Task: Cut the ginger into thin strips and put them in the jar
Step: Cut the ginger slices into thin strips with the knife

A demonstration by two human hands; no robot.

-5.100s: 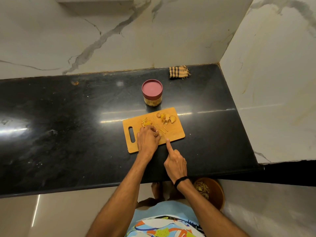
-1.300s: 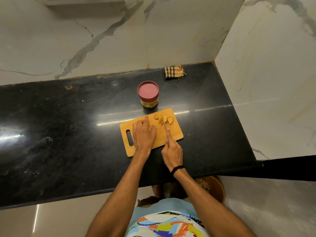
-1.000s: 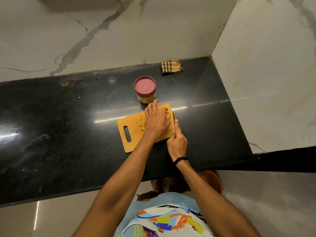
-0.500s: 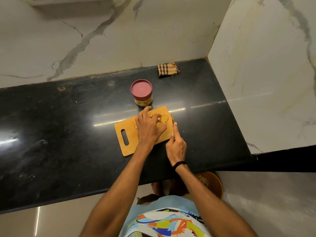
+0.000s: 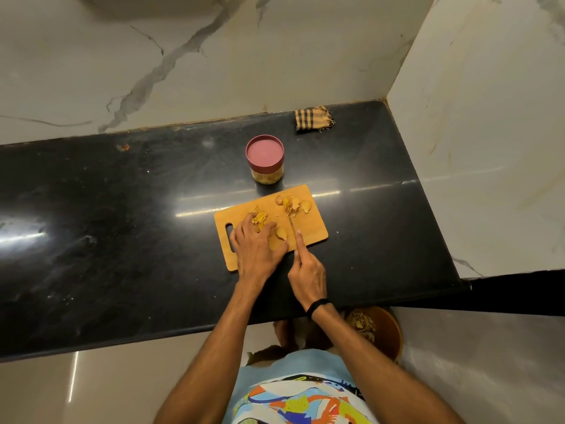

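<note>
1. Left hand (image 5: 258, 249) has pulled back from the slice pile (image 5: 293, 205) and now pins one ginger slice (image 5: 280, 234) on the cutting board's (image 5: 312, 231) near half, fingers curled round it.
2. Right hand (image 5: 307, 273) grips the knife (image 5: 292, 224), forefinger along the spine; handle's buried in the fist, blade's barely a sliver.
3. Yellow strips (image 5: 260, 218) sit by the left fingertips; slice pile's far right.
4. Jar (image 5: 265, 162), red lid on, just beyond the board.
</note>
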